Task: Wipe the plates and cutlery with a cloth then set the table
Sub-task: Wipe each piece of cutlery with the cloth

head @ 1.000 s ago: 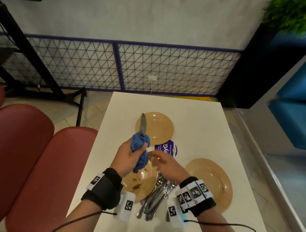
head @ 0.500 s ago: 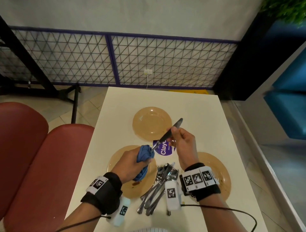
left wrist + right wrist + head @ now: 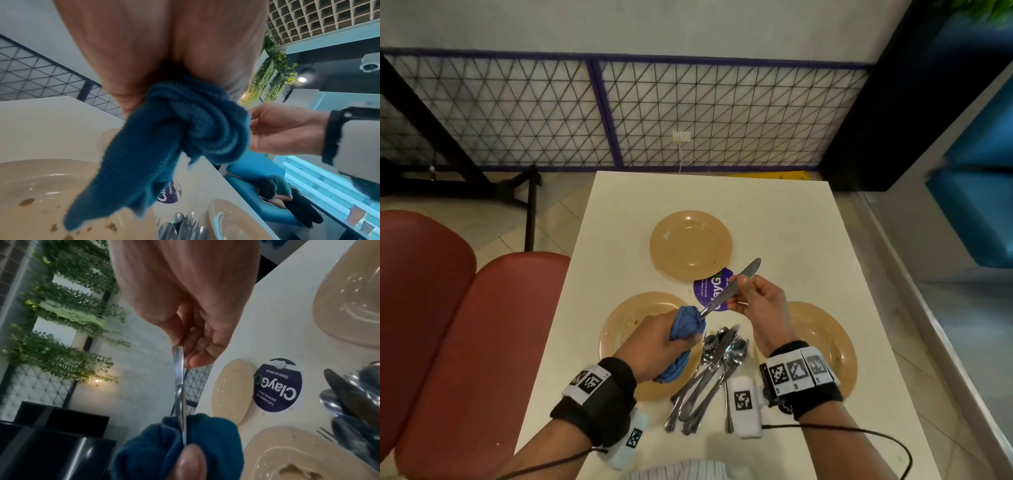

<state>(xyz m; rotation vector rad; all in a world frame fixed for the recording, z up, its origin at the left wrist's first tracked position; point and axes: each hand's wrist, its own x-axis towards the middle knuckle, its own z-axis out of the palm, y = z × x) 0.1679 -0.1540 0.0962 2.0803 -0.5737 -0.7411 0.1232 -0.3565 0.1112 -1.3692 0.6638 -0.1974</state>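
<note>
One round purple sticker [image 3: 277,385] on bench [image 3: 774,219] reads "ClayGo, Clean as you go". Right hand [image 3: 756,301] fingers pinch knife [image 3: 732,287]; left hand [image 3: 657,342] grips blue cloth [image 3: 686,323] around its tip, above a stained plate [image 3: 626,329].

Left hand [image 3: 661,346]: curling into a fist round a bunched blue cloth [image 3: 686,322], thumb pressing on top, knuckles facing up. Left forearm reaching forward from lower left, wearing a black wrist strap [image 3: 599,394].

Right hand [image 3: 756,305]: raised just beside the left, palm turning inward, thumb and fingers [image 3: 197,360] pinching a knife [image 3: 729,291] near its middle; the knife's lower end is sitting in the cloth. Right forearm coming in from lower right, strapped likewise.
</note>
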